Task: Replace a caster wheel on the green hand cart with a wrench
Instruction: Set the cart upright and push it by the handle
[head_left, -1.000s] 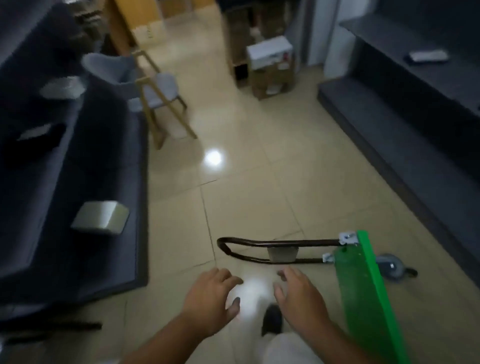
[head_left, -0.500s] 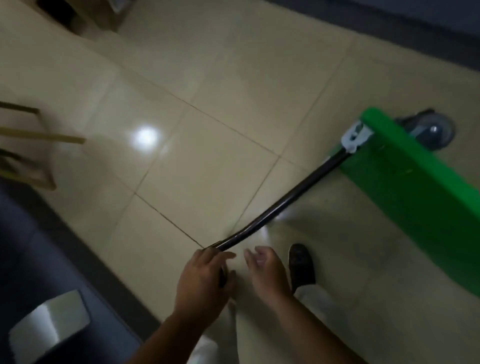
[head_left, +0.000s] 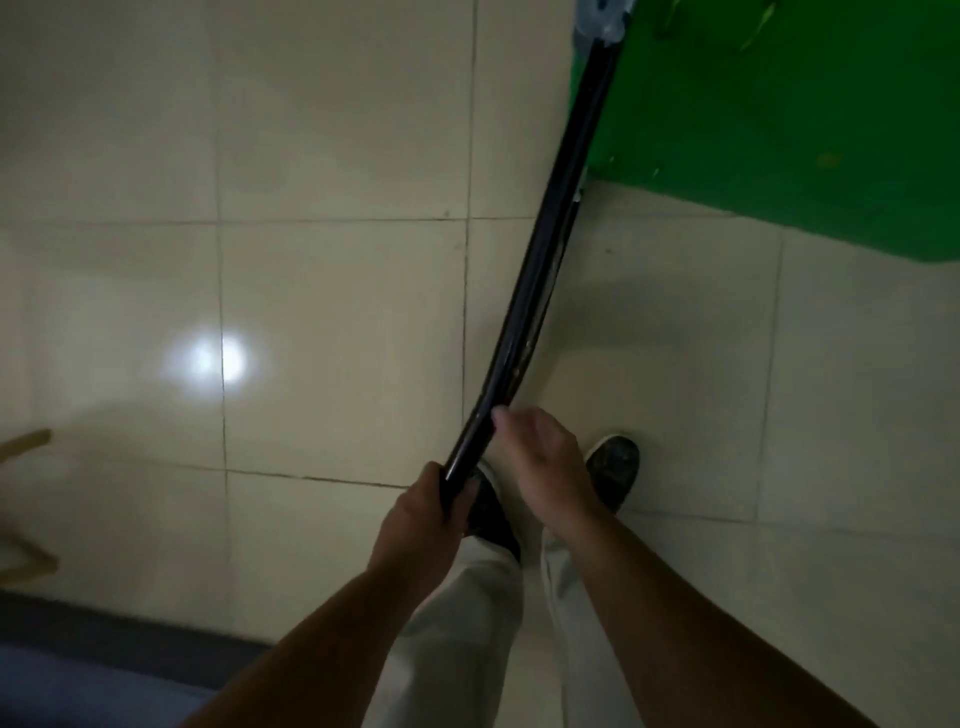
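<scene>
I'm looking down at an indoor room: glossy beige floor tiles (head_left: 337, 130) with thin grout lines, a ceiling light's reflection (head_left: 210, 360) glaring off them. Pale wooden furniture legs (head_left: 23, 444) at the left edge, a dark grey strip (head_left: 104, 629) below. Home or office, I can't tell.

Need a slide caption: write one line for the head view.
Left hand grips the black handle of the green cart, right hand close beside, over a tiled floor.

Handle (head_left: 545, 249) left of cart deck (head_left: 779, 114)
</scene>
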